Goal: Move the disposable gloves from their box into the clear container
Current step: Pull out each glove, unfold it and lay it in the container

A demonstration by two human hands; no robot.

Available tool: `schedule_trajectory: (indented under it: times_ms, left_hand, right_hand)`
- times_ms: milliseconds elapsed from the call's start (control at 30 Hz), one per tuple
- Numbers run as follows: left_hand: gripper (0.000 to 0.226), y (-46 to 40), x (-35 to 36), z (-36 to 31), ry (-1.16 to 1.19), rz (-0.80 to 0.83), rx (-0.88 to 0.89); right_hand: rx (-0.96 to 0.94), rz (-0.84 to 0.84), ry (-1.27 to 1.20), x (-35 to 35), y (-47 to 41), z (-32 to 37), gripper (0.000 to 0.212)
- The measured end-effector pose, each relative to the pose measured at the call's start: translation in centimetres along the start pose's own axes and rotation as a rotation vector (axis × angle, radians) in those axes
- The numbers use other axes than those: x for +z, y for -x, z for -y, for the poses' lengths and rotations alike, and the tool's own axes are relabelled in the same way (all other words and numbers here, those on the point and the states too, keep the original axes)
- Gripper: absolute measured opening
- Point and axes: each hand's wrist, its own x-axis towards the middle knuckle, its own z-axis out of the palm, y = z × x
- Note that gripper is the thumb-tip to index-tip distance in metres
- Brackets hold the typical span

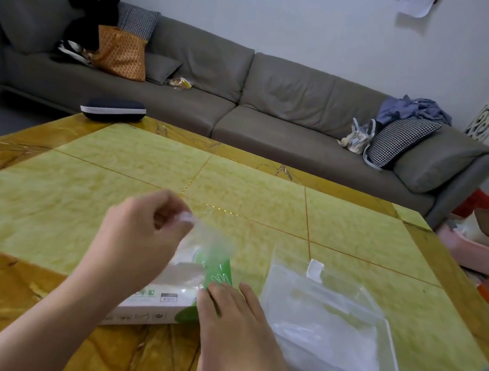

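The left hand (142,230) pinches a glove (207,243) above the box (158,296), which the flat-fingered right hand (237,319) steadies on the surface (251,192); the clear container (332,333) lies just right of the box, nearer the right hand.

Print runs along the near side of the white and green cardboard glove box (154,304), plus a small boxed label, but it's too blurred to read. The white paper sheet (418,2) on the far wall is illegible too.
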Motion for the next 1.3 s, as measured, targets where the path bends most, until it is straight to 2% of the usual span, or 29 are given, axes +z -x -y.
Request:
schedule_trajectory:
  times_ms: [33,133,200,300,467,500,533,600,667,767,833,900,967,1100,1300]
  left_hand:
    - [0.003,0.0,-0.4,-0.6,0.134,-0.010,-0.018]
    - [0.013,0.0,-0.6,-1.3,0.492,0.055,-0.151]
    - [0.016,0.1,-0.2,-1.5,0.629,0.119,-0.246]
    - [0.017,0.4,0.6,-1.7,0.736,0.199,-0.314]
    - [0.016,1.1,1.6,-2.2,0.806,0.292,-0.336]
    - [0.016,1.4,1.8,-2.4,0.797,0.327,-0.327]
    - [0.016,1.7,2.2,-2.7,0.786,0.371,-0.313]
    - [0.018,2.6,2.8,-3.4,0.755,0.462,-0.280]
    - [0.021,3.4,3.4,-4.1,0.711,0.548,-0.230]
    - [0.024,3.9,4.0,-4.5,0.672,0.629,-0.170]
    - [0.024,3.9,3.9,-4.5,0.701,0.699,-0.184]
    - [0.036,3.9,4.0,-4.4,0.786,0.837,-0.230]
    - [0.043,4.0,4.2,-4.4,0.858,0.907,-0.268]
    - [0.046,4.0,4.7,-4.1,0.926,0.898,-0.300]
    - [0.049,2.9,3.8,-3.1,1.046,0.640,-0.414]
  right_hand:
    - [-0.020,0.025,-0.023,-0.1,0.0,0.0,0.080]
    - [-0.016,-0.009,0.040,0.1,0.0,-0.1,0.071]
    - [-0.011,-0.077,-0.063,-0.1,0.2,0.3,0.064]
    - [0.089,-0.290,-0.426,-2.4,0.9,-0.4,0.056]
    - [0.419,-0.610,-0.984,-5.6,2.1,-4.8,0.023]
    - [0.432,-0.634,-1.143,-5.9,2.1,-5.6,0.025]
    - [0.397,-0.618,-1.307,-6.3,2.2,-6.3,0.030]
    - [0.286,-0.463,-1.518,-7.5,2.8,-6.4,0.042]
    - [0.296,-0.378,-1.451,-7.7,3.1,-6.1,0.040]
    - [0.468,-0.543,-1.314,-7.0,2.7,-6.2,0.026]
    - [0.474,-0.567,-1.370,-6.9,2.5,-6.6,0.021]
    - [0.427,-0.510,-1.470,-7.1,2.8,-6.7,0.017]
    - [0.373,-0.430,-1.593,-7.3,3.0,-6.7,0.022]
    - [0.295,-0.344,-1.721,-7.1,3.1,-7.1,0.027]
    - [0.274,-0.325,-1.680,-7.7,4.1,-9.5,0.032]
